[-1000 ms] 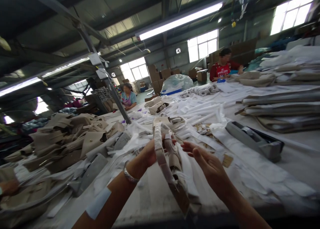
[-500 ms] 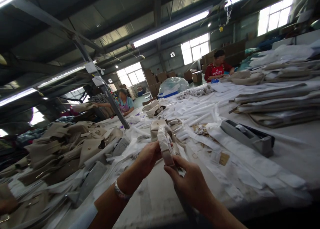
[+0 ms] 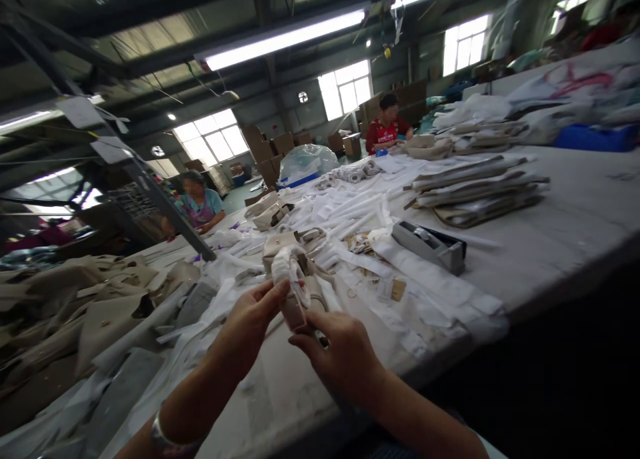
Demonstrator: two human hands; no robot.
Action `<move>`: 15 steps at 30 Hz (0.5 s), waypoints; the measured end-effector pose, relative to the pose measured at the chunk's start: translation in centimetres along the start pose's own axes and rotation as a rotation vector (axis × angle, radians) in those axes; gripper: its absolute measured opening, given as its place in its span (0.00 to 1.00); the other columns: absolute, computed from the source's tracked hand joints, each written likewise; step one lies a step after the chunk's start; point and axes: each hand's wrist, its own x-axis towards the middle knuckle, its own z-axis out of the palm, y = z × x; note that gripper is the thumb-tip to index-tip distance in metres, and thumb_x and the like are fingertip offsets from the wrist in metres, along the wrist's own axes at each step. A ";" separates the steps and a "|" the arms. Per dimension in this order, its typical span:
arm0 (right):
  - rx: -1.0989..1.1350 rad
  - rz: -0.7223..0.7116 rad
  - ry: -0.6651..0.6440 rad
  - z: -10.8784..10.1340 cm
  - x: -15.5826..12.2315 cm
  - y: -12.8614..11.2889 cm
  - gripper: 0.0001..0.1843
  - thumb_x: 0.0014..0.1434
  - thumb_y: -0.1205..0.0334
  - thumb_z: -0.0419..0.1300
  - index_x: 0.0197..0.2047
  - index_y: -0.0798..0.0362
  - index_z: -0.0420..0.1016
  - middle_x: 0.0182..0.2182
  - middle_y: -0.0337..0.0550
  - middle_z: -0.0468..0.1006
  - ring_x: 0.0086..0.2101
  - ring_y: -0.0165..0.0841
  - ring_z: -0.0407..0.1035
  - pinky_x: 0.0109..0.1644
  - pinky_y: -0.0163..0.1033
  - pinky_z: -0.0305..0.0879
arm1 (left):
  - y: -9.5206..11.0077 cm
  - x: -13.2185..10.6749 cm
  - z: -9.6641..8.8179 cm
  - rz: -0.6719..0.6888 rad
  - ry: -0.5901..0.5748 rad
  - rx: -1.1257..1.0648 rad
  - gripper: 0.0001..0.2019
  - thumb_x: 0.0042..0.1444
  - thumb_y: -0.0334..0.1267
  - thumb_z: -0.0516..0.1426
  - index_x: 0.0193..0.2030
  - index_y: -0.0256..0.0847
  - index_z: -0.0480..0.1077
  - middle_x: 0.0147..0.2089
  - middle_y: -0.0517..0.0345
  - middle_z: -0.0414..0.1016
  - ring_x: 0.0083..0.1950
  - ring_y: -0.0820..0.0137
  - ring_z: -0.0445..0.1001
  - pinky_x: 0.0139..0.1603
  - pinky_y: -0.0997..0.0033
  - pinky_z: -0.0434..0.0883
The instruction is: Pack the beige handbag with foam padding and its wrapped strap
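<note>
Both my hands hold a beige bag strap [image 3: 296, 317] above the near part of the table. White wrapping [image 3: 286, 262] covers the strap's upper stretch, and its lower end is bare. My left hand [image 3: 247, 329] pinches it where the wrapping meets the bare part. Lower down, my right hand [image 3: 345, 352] closes thumb and fingers on the bare end. Just behind the strap stands a beige handbag [image 3: 276, 244]; whether the strap is joined to it I cannot tell.
Beige bags [image 3: 107, 312] pile up at left. A grey tape dispenser [image 3: 430, 245] sits right of my hands, among white wrapping strips [image 3: 425, 292]. Flat beige pieces [image 3: 480, 192] are stacked farther right. A slanted metal post [image 3: 165, 209] rises at left. Two co-workers [image 3: 387, 129] sit beyond.
The view has swung right, so the scene sits farther left. My left hand has shifted down the strap, closer to my right hand. Both still hold the strap.
</note>
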 end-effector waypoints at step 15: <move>-0.116 0.228 -0.084 -3.8 -2.6 15.2 0.14 0.63 0.58 0.56 0.46 0.49 0.81 0.43 0.43 0.83 0.38 0.40 0.78 0.47 0.45 0.74 | 2.3 -3.5 -6.4 0.059 0.233 0.214 0.20 0.47 0.50 0.68 0.43 0.40 0.79 0.29 0.57 0.78 0.33 0.63 0.75 0.39 0.65 0.74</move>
